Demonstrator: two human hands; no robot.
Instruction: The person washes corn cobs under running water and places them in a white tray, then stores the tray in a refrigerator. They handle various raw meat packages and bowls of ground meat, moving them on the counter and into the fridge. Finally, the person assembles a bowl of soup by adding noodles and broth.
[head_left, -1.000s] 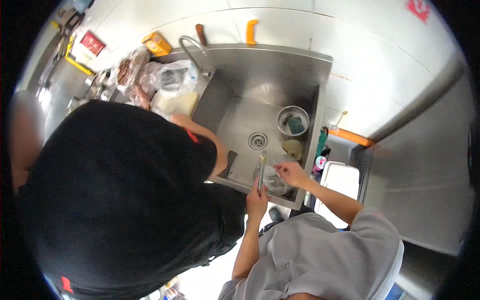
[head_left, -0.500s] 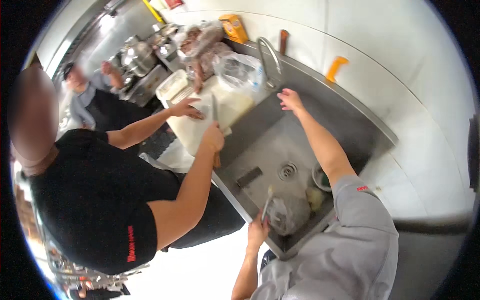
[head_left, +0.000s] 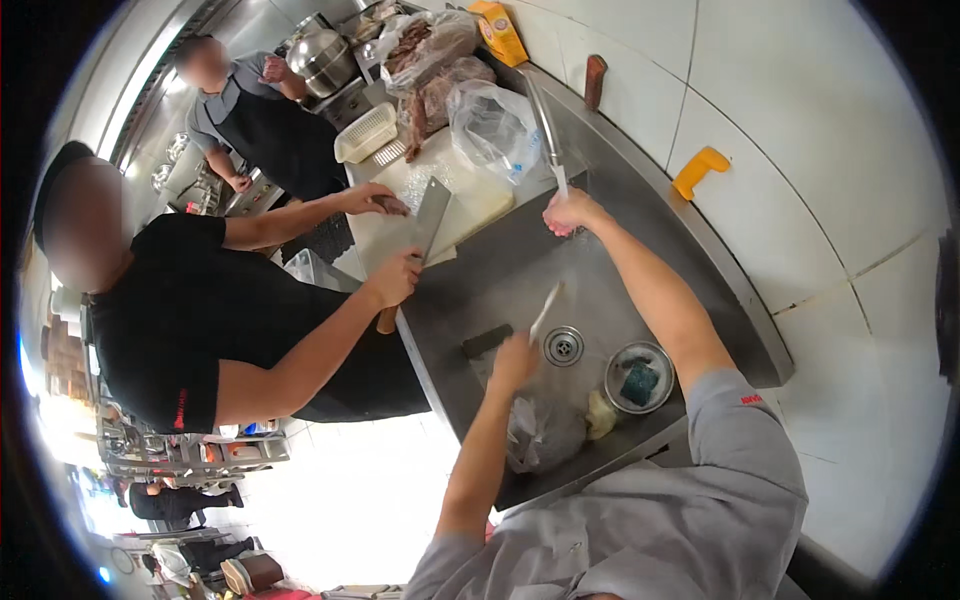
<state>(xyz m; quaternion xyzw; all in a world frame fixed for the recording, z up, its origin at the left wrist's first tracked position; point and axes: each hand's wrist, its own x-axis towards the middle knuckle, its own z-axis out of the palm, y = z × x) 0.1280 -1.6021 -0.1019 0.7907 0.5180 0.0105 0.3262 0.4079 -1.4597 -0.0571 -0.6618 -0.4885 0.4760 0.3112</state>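
Note:
My right hand point(head_left: 573, 211) is at the spout of the curved faucet point(head_left: 543, 115), its fingers curled under the running water. Whether anything is inside them is hidden. Over the steel sink point(head_left: 630, 270), my left hand point(head_left: 514, 361) grips a slim, pale, stick-like tool point(head_left: 547, 308) that slants up toward the drain point(head_left: 563, 346). Its kind does not show clearly. Below that hand a clear plastic bag point(head_left: 545, 436) lies in the sink, beside a pale yellowish lump point(head_left: 600, 414). A round metal bowl point(head_left: 612, 385) holds a dark green scouring pad point(head_left: 640, 382).
At left, a co-worker in black holds a cleaver point(head_left: 431, 215) over a white cutting board point(head_left: 470, 200). Bagged meat point(head_left: 425, 50) and an orange box point(head_left: 498, 32) stand behind. An orange handle point(head_left: 700, 172) and a brown handle point(head_left: 595, 82) stick up along the wall.
My right hand has reached the faucet spout, and its fingers have curled under water. My left hand has moved farther into the sink with the slim tool. The view has shifted.

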